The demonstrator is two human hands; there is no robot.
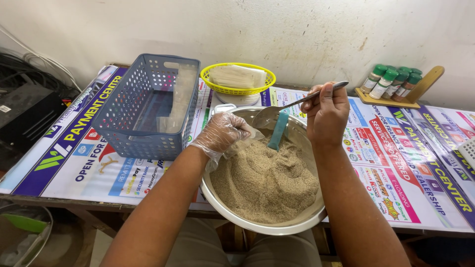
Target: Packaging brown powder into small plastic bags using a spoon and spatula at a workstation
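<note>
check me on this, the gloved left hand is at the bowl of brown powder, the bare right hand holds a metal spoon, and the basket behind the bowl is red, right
Not quite. The head view shows the basket behind the bowl is yellow, not red. The rest stands: the gloved left hand is at the brown powder, and the bare right hand holds the metal spoon.

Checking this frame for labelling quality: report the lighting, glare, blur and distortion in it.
Head view: soft, even light, faint shadows; mild glare on the metal bowl's rim and the spoon held by the right hand; the gloved left hand and brown powder look sharp; wide-lens bending curves the table edge.
</note>
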